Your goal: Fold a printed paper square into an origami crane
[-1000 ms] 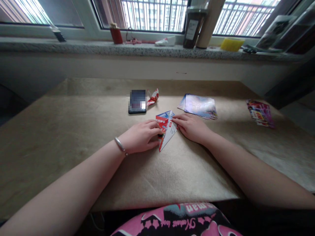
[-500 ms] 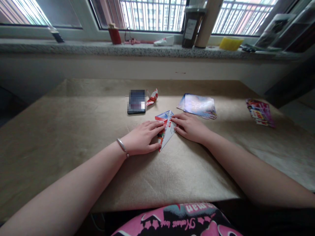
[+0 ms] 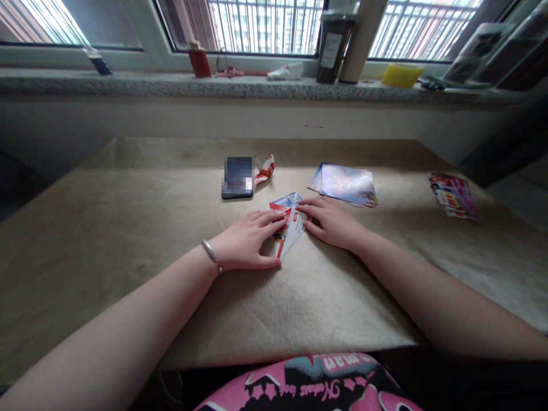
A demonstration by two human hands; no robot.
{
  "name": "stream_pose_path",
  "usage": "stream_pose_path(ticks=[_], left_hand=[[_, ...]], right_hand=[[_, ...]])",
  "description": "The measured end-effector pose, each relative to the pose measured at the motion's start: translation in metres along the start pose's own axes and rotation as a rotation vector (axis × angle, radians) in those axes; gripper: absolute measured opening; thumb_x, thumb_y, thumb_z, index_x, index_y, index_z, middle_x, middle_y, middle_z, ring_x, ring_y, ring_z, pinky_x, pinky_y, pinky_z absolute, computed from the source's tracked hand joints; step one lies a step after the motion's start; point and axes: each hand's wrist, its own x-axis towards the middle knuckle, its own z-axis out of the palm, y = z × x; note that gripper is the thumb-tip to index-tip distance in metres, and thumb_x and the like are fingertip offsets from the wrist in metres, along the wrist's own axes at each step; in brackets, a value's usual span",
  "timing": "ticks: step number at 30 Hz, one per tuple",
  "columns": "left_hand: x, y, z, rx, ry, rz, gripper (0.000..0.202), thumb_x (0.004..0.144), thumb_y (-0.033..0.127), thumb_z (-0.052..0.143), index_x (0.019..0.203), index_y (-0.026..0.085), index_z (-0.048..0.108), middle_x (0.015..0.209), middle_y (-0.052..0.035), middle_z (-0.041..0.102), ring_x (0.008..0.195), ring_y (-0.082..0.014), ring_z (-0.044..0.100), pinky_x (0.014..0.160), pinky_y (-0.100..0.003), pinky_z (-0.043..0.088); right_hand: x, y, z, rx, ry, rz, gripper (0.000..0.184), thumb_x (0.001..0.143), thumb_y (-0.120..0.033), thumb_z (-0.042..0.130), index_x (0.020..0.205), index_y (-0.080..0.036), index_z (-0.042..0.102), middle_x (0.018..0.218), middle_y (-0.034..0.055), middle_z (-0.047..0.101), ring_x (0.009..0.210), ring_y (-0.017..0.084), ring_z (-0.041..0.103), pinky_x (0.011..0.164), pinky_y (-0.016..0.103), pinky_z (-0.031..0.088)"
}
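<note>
A printed sheet of paper [image 3: 294,224], folded into a kite-like shape with a point toward me, lies flat on the table. It shows red, blue and white print. My left hand [image 3: 252,240], a silver bangle on its wrist, rests on the left side of the paper. Its fingers lie flat across the coloured part, and the thumb is at the lower tip. On the right edge lie the fingertips of my right hand [image 3: 331,221], stretched out and slightly apart. The fingers cover parts of both edges.
Beyond the paper lie a dark, pixelated flat object [image 3: 238,178] and a crumpled red-and-white wrapper [image 3: 265,169]. Bluish printed sheets [image 3: 347,184] are stacked to the right, with purple-red printed papers [image 3: 452,196] farther right. A stone windowsill [image 3: 149,85] holds several items behind the table [image 3: 107,228].
My left thumb has slid down to the paper's lower tip, uncovering more of the orange strip. My right hand and the paper look unmoved.
</note>
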Motion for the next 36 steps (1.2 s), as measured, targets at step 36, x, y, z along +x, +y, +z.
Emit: stream_pose_path(ticks=[36], left_hand=[[0.001, -0.008, 0.01, 0.034, 0.168, -0.105, 0.07, 0.087, 0.052, 0.047, 0.144, 0.014, 0.03, 0.15, -0.0107, 0.03, 0.139, -0.0287, 0.023, 0.113, -0.043, 0.023]], right_hand=[[-0.008, 0.003, -0.009, 0.216, -0.006, -0.158, 0.019, 0.08, -0.024, 0.061, 0.099, -0.022, 0.065, 0.117, 0.0058, 0.064, 0.111, 0.021, 0.055, 0.098, 0.041, 0.042]])
